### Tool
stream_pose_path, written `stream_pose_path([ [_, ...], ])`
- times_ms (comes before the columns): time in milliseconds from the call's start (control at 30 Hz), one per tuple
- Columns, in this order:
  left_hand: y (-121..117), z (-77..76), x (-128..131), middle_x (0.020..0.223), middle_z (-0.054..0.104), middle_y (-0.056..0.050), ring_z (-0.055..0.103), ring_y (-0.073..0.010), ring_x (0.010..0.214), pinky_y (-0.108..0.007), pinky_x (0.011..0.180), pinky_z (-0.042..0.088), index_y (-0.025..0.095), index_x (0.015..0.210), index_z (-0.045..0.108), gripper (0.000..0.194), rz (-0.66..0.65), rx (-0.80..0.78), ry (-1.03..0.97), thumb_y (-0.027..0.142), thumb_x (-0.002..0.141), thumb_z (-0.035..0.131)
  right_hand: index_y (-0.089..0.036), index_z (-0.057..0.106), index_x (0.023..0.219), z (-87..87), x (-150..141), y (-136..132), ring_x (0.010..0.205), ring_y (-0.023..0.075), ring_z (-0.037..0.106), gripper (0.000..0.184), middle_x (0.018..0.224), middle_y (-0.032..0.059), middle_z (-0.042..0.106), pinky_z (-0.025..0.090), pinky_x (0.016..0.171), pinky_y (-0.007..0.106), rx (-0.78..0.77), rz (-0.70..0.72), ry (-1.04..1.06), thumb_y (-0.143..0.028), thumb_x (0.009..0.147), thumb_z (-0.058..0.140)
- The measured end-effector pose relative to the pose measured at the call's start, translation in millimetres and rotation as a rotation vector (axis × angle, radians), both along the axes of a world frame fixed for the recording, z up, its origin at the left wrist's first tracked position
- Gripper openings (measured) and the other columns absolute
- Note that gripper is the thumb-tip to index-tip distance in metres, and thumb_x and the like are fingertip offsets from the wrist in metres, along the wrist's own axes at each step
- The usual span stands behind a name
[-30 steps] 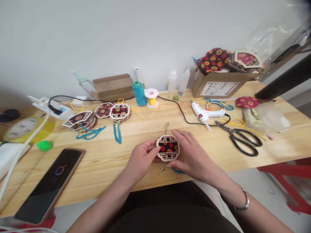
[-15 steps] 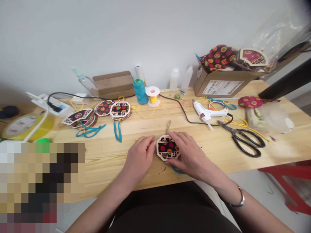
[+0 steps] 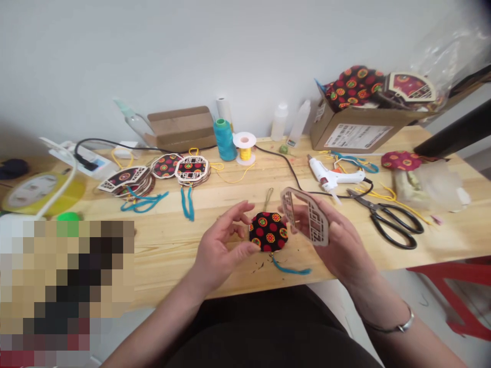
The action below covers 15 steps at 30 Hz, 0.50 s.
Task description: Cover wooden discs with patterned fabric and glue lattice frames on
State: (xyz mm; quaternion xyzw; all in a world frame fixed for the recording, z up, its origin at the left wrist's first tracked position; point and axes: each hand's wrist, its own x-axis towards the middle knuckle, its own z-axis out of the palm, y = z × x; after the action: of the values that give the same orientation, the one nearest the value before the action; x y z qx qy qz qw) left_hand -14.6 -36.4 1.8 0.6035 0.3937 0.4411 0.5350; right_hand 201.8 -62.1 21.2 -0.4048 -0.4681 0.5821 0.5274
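Note:
A dark fabric-covered piece (image 3: 269, 232) with red and yellow round motifs lies flat near the front of the table. From its top runs a thin cord loop (image 3: 269, 197); a teal tassel (image 3: 291, 270) trails from its lower edge to the right. My right hand (image 3: 341, 240) grips a pale lattice frame (image 3: 309, 217), raised and tilted above the table just right of the fabric piece. My left hand (image 3: 226, 245) is at the fabric piece's left side, fingers apart and curved, with the thumb by its lower left edge.
Black-handled scissors (image 3: 391, 220) and a white glue gun (image 3: 333, 176) lie to the right. Finished ornaments (image 3: 192, 169) sit at the left. Behind stand a teal thread cone (image 3: 225, 140), a yellow thread spool (image 3: 244, 148) and a cardboard box (image 3: 353, 128) of fabric pieces.
My right hand has lifted the lattice frame off the fabric piece and moved right with it, uncovering the fabric and tassel. My left hand's fingers have spread.

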Motion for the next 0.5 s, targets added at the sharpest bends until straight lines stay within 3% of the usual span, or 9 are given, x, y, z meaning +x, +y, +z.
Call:
stream_pose_path([
  [67, -1.9, 0.7, -1.5, 0.136, 0.052, -0.009, 0.051, -0.0243, 0.114, -0.033, 0.090, 0.047, 0.028, 0.135, 0.047, 0.074, -0.094, 0.007, -0.061, 0.042, 0.069, 0.077, -0.024, 0.043, 0.131, 5.6, -8.6, -6.4, 0.107, 0.0281, 0.061, 0.068, 0.120, 0.0123, 0.061, 0.049, 0.088, 0.045, -0.112, 0.121, 0.109, -0.062, 0.077, 0.057],
  [167, -3.4, 8.0, -5.3, 0.139, 0.049, -0.011, 0.045, -0.0318, 0.126, -0.043, 0.104, 0.038, 0.025, 0.134, 0.048, 0.071, -0.221, -0.113, -0.151, 0.056, 0.073, 0.068, -0.022, 0.045, 0.129, 7.6, -22.8, -14.6, 0.093, 0.0272, 0.066, 0.067, 0.112, 0.0139, 0.065, 0.053, 0.071, 0.040, -0.317, 0.338, 0.232, -0.062, 0.076, 0.056],
  [267, -4.7, 18.8, -9.3, 0.133, 0.055, -0.015, 0.053, -0.0377, 0.119, -0.049, 0.095, 0.047, 0.021, 0.129, 0.055, 0.070, -0.401, -0.347, -0.278, 0.065, 0.074, 0.059, -0.019, 0.051, 0.119, 3.3, -32.2, -18.9, 0.083, 0.0231, 0.067, 0.057, 0.098, 0.0126, 0.068, 0.048, 0.061, 0.029, -0.436, 0.523, 0.440, -0.060, 0.080, 0.051],
  [367, -8.7, 22.8, -11.9, 0.116, 0.065, -0.017, 0.066, -0.0395, 0.098, -0.051, 0.077, 0.055, 0.023, 0.136, 0.046, 0.082, -0.709, -0.591, -0.366, 0.056, 0.065, 0.073, -0.015, 0.056, 0.110, -2.9, -35.5, -22.2, 0.077, 0.0200, 0.066, 0.056, 0.089, 0.0129, 0.068, 0.044, 0.057, 0.024, -0.549, 0.680, 0.565, -0.063, 0.084, 0.041],
  [433, -12.1, 20.4, -12.8, 0.106, 0.069, -0.014, 0.069, -0.0385, 0.090, -0.050, 0.072, 0.056, 0.028, 0.140, 0.039, 0.089, -0.876, -0.695, -0.405, 0.047, 0.062, 0.079, -0.014, 0.056, 0.104, -6.4, -35.8, -24.7, 0.074, 0.0199, 0.065, 0.059, 0.085, 0.0125, 0.067, 0.044, 0.056, 0.025, -0.634, 0.708, 0.566, -0.066, 0.085, 0.034],
  [500, -14.2, 16.7, -13.7, 0.105, 0.069, -0.011, 0.070, -0.0366, 0.088, -0.050, 0.072, 0.056, 0.034, 0.140, 0.035, 0.090, -0.889, -0.725, -0.422, 0.041, 0.063, 0.080, -0.015, 0.055, 0.101, -9.2, -36.1, -26.9, 0.073, 0.0192, 0.064, 0.059, 0.083, 0.0114, 0.066, 0.045, 0.057, 0.025, -0.715, 0.673, 0.549, -0.065, 0.087, 0.027],
])
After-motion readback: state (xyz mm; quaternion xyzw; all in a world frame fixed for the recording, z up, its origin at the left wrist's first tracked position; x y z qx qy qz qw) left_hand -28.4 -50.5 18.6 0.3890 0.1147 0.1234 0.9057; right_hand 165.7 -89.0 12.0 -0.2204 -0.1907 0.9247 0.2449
